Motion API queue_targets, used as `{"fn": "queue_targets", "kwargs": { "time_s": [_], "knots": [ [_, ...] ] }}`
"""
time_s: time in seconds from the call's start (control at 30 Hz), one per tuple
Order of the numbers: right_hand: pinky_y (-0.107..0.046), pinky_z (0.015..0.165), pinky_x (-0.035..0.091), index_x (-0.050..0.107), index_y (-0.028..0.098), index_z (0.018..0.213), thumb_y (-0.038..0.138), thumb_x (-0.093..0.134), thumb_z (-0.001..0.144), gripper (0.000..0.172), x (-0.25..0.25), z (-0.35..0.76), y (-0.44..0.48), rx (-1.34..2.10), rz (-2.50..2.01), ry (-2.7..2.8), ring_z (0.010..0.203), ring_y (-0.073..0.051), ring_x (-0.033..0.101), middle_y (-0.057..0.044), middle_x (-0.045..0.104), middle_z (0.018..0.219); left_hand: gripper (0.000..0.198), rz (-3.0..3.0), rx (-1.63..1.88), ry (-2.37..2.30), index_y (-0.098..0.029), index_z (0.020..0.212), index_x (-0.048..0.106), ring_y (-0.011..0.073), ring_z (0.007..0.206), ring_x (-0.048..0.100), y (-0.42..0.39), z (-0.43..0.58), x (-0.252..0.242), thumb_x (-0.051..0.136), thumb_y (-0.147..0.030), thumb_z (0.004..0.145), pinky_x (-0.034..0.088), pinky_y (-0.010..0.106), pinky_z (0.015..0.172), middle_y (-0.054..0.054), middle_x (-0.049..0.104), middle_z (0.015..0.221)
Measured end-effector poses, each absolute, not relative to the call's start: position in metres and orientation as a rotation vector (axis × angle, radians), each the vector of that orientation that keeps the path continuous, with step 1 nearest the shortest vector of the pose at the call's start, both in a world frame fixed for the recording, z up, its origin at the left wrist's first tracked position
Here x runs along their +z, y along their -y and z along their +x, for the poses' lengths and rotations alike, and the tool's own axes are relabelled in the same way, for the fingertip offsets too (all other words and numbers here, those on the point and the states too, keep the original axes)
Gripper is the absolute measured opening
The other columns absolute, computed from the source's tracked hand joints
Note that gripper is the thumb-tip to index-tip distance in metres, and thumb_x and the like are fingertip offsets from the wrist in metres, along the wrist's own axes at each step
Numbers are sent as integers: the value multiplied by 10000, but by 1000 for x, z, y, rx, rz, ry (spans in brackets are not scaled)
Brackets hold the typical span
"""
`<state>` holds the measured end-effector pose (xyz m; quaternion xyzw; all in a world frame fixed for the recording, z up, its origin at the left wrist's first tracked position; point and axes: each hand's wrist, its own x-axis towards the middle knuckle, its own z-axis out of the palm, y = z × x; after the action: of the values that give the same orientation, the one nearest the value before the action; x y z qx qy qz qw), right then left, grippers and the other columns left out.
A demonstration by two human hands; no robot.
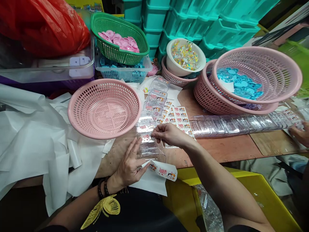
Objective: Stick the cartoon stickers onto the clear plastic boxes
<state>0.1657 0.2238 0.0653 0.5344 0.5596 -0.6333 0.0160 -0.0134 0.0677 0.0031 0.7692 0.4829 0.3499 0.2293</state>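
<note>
A column of clear plastic cases (151, 153) runs away from me across the table, several with cat-and-red-lettering stickers on them. My left hand (129, 164) rests its outstretched fingertips on the left edge of one case. Its thumb side holds a strip of stickers (163, 170) on white backing. Over the same case, my right hand (167, 133) is closed in a pinch at the right end of a sticker (146, 138). That sticker lies on or just above the case; I cannot tell which. Sticker sheets (181, 117) lie beyond my right hand.
A pink basket (103, 133) stands left of the cases, near crumpled white backing paper (29, 138). More clear cases (224, 125) form a row rightward, below pink baskets (285, 74) with blue pieces. Another person's hand (299, 132) is at the right edge.
</note>
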Motion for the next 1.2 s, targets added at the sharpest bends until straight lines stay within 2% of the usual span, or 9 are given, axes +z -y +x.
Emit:
{"fn": "queue_targets", "kwargs": {
  "time_s": [0.2,0.4,0.53,0.63,0.7,0.77,0.9,1.07,1.2],
  "knots": [
    [-256,535,395,609,183,696,270,637,860,187,70,156,-211,-1425,1711,-2102,545,-132,567,-23,678,642,99,2128,864,-1355,-163,870,738,382,1497,277,-71,-11,8,641,-164,889,397,586,1167,30,133,1690],
    [-319,606,447,664,187,946,496,591,925,319,78,155,-190,-637,1744,-2332,729,-257,675,-104,716,771,117,2126,824,-1344,-161,836,727,378,1505,261,-72,-11,10,629,-164,899,385,590,1180,30,140,1688],
    [-316,641,487,621,193,1096,514,597,918,367,75,177,-181,-1091,1748,-2339,690,-207,655,-49,694,773,150,2127,802,-1323,-159,814,727,387,1518,215,-72,-9,8,619,-185,915,375,606,1179,11,96,1695],
    [-339,658,534,479,158,1345,551,605,890,614,65,201,-169,-1369,2040,-2279,643,-171,619,-65,679,905,119,2112,807,-1318,-157,840,734,393,1523,194,-72,-9,7,635,-174,904,339,623,1193,18,62,1697],
    [-379,706,570,378,161,1451,564,629,861,757,57,212,-157,-1369,2179,-2307,702,-179,635,-120,649,1079,104,2100,821,-1308,-162,894,745,386,1524,194,-71,-10,7,641,-162,899,325,623,1199,25,59,1698],
    [-436,841,579,305,223,1521,507,672,840,823,51,215,-143,-1332,2063,-2491,962,-234,664,-176,543,1333,136,2099,836,-1293,-175,975,753,382,1525,192,-71,-11,6,642,-159,899,315,629,1201,31,61,1697],
    [-559,1069,454,296,279,1550,249,673,828,815,39,198,-125,-931,1719,-2834,1435,-349,380,-174,237,1624,157,2106,864,-1274,-181,996,766,393,1529,163,-70,-11,3,642,-167,901,286,645,1204,30,52,1698],
    [-491,1030,520,392,159,1512,58,517,847,685,18,180,-120,-738,1781,-2781,1380,-343,477,-233,350,1573,151,2027,941,-1198,-176,927,776,373,1528,178,-70,-15,2,625,-187,919,251,633,1215,49,120,1688],
    [-438,1009,551,400,232,1513,9,489,810,743,6,180,-124,-875,1917,-2780,1369,-299,499,-159,315,1607,154,2053,977,-1075,-193,920,772,340,1517,244,-70,-33,13,619,-199,925,283,567,1218,27,142,1687]
  ]
}}
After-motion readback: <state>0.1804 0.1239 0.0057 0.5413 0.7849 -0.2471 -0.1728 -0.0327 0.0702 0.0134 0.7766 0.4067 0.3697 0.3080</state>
